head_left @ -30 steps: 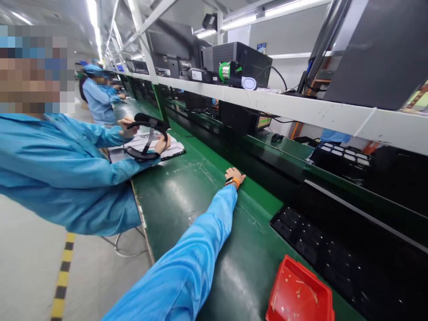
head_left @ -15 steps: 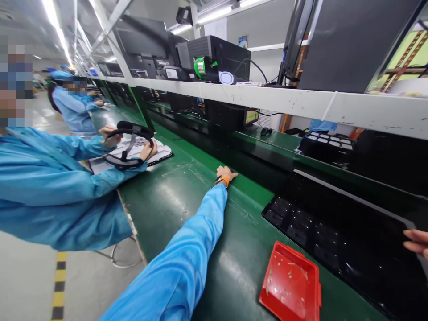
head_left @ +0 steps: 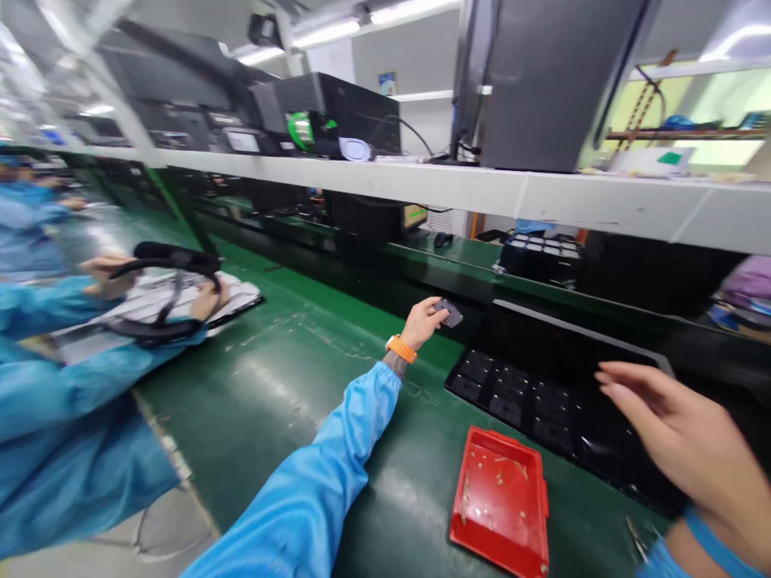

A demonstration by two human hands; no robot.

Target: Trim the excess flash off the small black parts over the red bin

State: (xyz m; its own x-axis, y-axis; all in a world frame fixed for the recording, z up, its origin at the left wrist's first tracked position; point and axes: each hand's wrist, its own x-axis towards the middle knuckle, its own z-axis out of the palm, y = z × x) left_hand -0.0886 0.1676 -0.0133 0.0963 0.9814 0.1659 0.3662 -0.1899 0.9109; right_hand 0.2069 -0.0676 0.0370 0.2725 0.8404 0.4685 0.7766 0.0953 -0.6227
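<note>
My left hand (head_left: 423, 321) is stretched far out over the green conveyor belt (head_left: 289, 385), pinching a small flat grey part (head_left: 449, 312) in its fingertips. An orange wristband sits on that wrist. The part hangs just above the far left corner of a black compartment tray (head_left: 542, 393). My right hand (head_left: 668, 437) hovers over the tray's right side with fingers spread and nothing in it.
A red plastic bin (head_left: 501, 498) with scraps lies on the belt near me. At the left a co-worker in blue holds a black headset (head_left: 162, 293) over a white tray. A white shelf (head_left: 482, 189) with monitors and boxes runs overhead.
My left hand has lifted off the belt and now holds the grey part, moved right toward the tray. My right hand has come into view. The view has swung right.
</note>
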